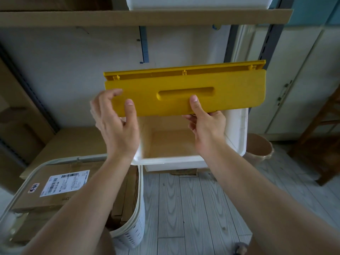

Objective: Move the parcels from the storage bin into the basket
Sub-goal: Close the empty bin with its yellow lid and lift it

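1. Right grip (pixel 206 120): thumb and fingers pinch the lower edge of the yellow lid (pixel 184 92).
2. Left grip (pixel 116 124): fingers loosely spread, thumb touching the lid.
3. White bin (pixel 237 133), 6 o'clock of the lid.
4. Parcel (pixel 55 188) lying in the basket (pixel 136 227), 7 o'clock.

You have a single view, from a wide-angle camera worn on your head. It faces forward and down, close to your two forearms, which enter from the bottom edge. The shelf (pixel 145 17) runs across the top, the floor (pixel 193 208) fills the lower middle. Straight lines bow near the edges. No second view overlaps it.
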`<action>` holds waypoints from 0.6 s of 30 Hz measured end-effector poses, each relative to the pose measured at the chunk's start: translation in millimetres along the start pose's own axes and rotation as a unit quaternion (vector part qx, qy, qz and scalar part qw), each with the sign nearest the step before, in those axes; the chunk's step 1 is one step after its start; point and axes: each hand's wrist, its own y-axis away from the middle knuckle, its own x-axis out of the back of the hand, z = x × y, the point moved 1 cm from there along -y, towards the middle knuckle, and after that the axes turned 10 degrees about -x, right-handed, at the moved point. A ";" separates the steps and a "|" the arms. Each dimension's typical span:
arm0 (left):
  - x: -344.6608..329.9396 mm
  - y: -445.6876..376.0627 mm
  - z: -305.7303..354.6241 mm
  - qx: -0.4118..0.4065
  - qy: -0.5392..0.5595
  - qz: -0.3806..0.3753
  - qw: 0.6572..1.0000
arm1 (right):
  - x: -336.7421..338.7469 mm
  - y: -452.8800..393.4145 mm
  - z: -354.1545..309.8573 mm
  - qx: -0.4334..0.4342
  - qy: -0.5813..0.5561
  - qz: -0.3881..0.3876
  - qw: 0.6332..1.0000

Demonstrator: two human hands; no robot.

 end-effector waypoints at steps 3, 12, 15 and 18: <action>11.4 -1.1 -11.1 0.160 0.019 -0.010 0.987 | 4.2 9.1 -2.1 0.012 0.000 0.002 1.000; 24.9 2.6 -15.8 0.173 0.090 -0.080 0.978 | 19.1 34.7 2.5 0.017 0.021 0.008 1.000; 24.1 5.4 -23.1 0.229 0.163 -0.106 0.954 | 23.9 39.7 10.6 0.010 0.029 0.012 0.999; 24.9 4.0 -30.9 0.331 0.261 -0.103 0.901 | 29.3 42.7 13.8 0.009 0.035 0.010 0.999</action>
